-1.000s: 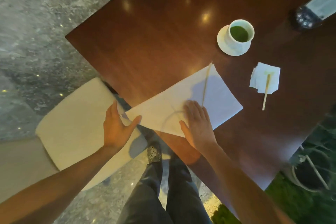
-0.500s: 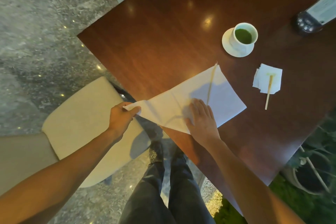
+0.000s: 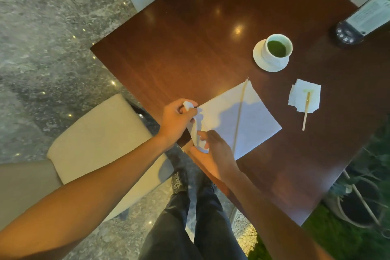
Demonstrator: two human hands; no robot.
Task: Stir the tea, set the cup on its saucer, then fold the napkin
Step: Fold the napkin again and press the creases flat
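A large white napkin [image 3: 249,120] lies on the dark wooden table [image 3: 190,48] near its front edge, with a tan stripe running across it. My left hand [image 3: 176,120] pinches the napkin's left end, lifted and carried over toward the middle. My right hand [image 3: 213,154] grips the same raised fold at the near edge. Farther right, a white cup [image 3: 277,49] of green tea stands on its white saucer [image 3: 258,57].
A small folded white tissue [image 3: 299,95] with a wooden stirrer [image 3: 306,112] on it lies right of the napkin. A dark device [image 3: 346,34] sits at the table's far right. A beige chair [image 3: 101,141] stands left of me; potted plants [image 3: 358,207] at right.
My left hand has taken the napkin's left corner and carried it rightward over the sheet. My right hand has lifted from pressing flat and now grips the fold.
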